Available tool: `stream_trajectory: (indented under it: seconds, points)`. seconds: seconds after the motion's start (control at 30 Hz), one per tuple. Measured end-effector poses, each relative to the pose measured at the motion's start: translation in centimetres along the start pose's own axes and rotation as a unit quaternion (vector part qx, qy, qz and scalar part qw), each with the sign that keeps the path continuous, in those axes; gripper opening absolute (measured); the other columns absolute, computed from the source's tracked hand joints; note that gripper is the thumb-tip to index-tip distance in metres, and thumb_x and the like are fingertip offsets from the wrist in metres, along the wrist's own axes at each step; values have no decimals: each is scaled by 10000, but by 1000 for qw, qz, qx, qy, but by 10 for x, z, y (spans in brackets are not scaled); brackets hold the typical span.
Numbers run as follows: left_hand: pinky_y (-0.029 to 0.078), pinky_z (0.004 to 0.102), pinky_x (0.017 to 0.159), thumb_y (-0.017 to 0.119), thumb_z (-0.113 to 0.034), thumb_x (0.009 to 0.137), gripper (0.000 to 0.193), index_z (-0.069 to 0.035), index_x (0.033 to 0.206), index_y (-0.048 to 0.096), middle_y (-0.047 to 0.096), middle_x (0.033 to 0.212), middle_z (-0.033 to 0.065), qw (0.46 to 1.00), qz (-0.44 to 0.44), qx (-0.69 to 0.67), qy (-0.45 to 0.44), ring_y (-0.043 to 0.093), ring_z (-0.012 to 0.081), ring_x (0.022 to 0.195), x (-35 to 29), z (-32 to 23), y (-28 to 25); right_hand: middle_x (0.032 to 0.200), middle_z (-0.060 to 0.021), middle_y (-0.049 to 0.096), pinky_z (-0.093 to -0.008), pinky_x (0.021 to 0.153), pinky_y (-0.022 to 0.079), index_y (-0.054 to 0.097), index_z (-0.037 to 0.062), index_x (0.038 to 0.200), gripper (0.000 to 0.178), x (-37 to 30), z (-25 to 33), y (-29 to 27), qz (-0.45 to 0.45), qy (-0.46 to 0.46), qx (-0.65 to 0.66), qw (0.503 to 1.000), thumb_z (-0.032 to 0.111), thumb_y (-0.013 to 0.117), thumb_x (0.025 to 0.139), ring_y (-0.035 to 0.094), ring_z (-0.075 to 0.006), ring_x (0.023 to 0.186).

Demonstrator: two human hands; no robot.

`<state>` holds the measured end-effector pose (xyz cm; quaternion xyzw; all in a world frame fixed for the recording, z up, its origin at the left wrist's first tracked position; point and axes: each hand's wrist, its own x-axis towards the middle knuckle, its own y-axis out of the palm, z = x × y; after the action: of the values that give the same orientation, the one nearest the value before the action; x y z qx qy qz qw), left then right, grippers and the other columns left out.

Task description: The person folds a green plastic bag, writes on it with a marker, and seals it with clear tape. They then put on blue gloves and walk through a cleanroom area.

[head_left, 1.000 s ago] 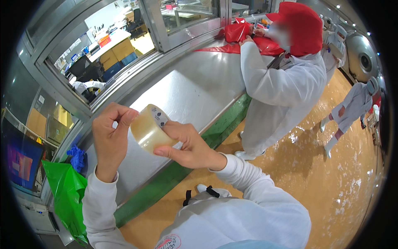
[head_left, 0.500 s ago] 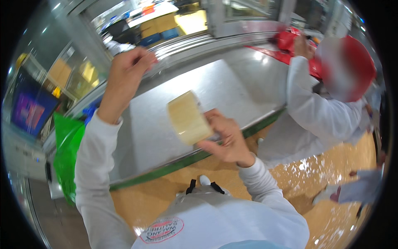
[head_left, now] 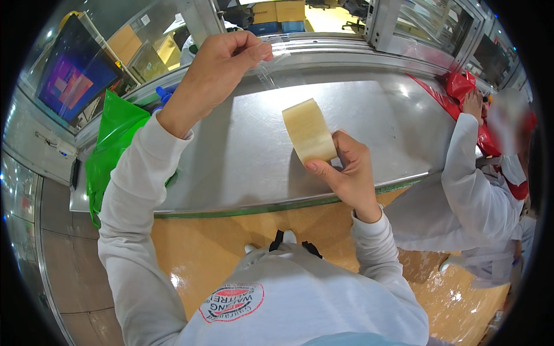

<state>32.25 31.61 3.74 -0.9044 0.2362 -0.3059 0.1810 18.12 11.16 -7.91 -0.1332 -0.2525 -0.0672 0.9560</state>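
Above the steel desk [head_left: 381, 132], pinching clear film [head_left: 281, 48] near its back edge with left fingers [head_left: 254, 54], gripping tape roll [head_left: 309, 130] with right fingers [head_left: 323, 169], possibly risking sticky folds through slack.

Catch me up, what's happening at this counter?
Someone's working with packing tape. The right hand holds a yellowish roll of tape above the metal counter, while the left hand, held higher, pinches a clear strip. Whether the strip joins the roll is hard to see. Green plastic lies at the counter's left end. Off to the right, a co-worker's hand is at some red plastic.
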Motion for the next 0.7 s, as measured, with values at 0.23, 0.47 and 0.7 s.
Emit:
stream_trajectory:
  seconds: [0.23,0.47,0.7]
  points:
    - [426,233,748,559,-272,962,248,-34,944,627,612,845,-4,996,-23,-80,-38,521,75,772,-30,12,-21,702,-44,594,-288,639,383,633,18,748,271,21,-4,13,55,-57,-34,996,195,832,696,486,-145,686]
    - [512,239,706,578,-234,953,225,-26,1019,633,671,912,65,993,-65,-77,-53,625,107,792,-50,18,-57,744,-72,630,-322,650,405,653,8,790,201,39,19,50,93,-100,-91,986,132,785,702,505,-195,700]
    - [531,253,589,672,-92,853,136,26,859,606,684,755,108,969,-97,-193,123,668,131,655,-61,-22,-10,783,-59,629,-269,689,417,669,-22,913,156,-28,57,48,69,-37,-147,986,-23,677,757,533,-131,719]
